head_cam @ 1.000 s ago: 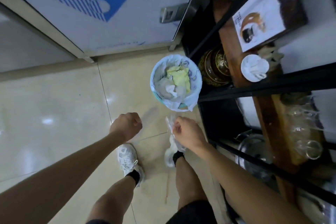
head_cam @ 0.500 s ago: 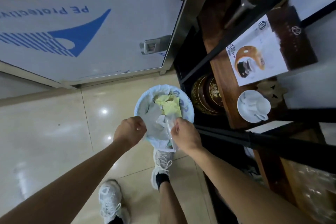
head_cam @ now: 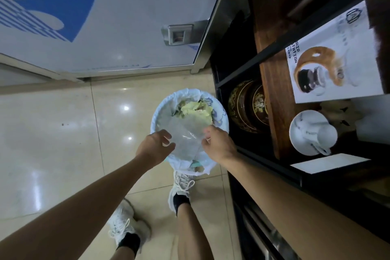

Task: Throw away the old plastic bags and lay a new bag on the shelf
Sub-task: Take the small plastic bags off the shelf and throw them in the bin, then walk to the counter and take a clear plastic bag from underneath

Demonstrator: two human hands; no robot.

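A crumpled clear plastic bag [head_cam: 185, 136] hangs over the mouth of a small bin [head_cam: 224, 116] lined with a white bag, which stands on the floor beside the shelf [head_cam: 272, 82]. Yellow-green waste lies at the bin's far side. My right hand [head_cam: 220, 144] is at the bag's right edge, its fingertips curled and pinching the plastic. On the bag's left edge is my left hand [head_cam: 155, 146], thumb and fingers spread apart and just touching the plastic. Both hands hover above the bin's near rim.
The black-framed shelf with wooden boards runs along the right, holding a printed white box [head_cam: 335, 57], a white cup and saucer [head_cam: 312, 135] and dark ornate jars [head_cam: 249, 107] lower down. A white and blue panel [head_cam: 105, 17] stands behind the bin. My feet are on glossy tiles.
I have stepped up to the bin. Both hands moved from over the floor to above it, the bag has spread out between them, and my left hand's fist has loosened.
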